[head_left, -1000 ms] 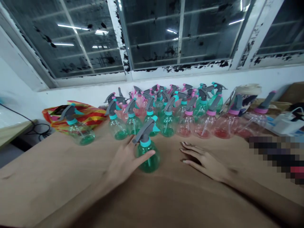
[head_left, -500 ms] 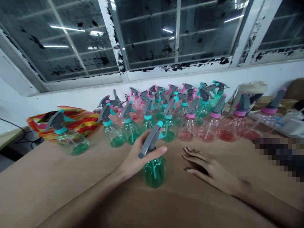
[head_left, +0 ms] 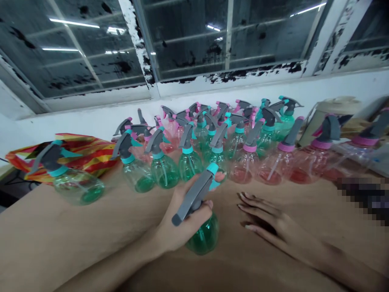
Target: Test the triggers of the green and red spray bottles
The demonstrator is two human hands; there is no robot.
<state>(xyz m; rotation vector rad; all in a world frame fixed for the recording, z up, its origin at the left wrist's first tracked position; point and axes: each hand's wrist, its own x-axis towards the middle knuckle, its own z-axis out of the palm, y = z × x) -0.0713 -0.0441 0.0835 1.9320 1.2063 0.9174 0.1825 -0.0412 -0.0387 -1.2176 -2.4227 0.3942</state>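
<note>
My left hand (head_left: 182,221) is wrapped around the neck of a spray bottle (head_left: 206,235) with green liquid, a grey trigger head and turquoise trim. That bottle stands upright on the tabletop near the middle, its collar hidden by my fingers. My right hand (head_left: 273,221) rests on the brown table (head_left: 121,227) to the right of it, holding nothing, fingers stretched out and slightly apart. Just beyond my hands is a front row of similar bottles, such as a green one (head_left: 165,172) with turquoise trim and a red one (head_left: 270,174) with a pink collar.
More pink and turquoise spray bottles crowd behind, against the white wall (head_left: 100,121) under barred windows. One green bottle (head_left: 79,188) stands apart at the left, before a red-and-yellow striped bag (head_left: 88,152). A beige container (head_left: 325,117) stands at the back right.
My left fingers have closed more tightly around the bottle's neck, the thumb now curled in. The bottle appears slightly nearer and lower in view as the camera shifts closer. My right hand stays flat.
</note>
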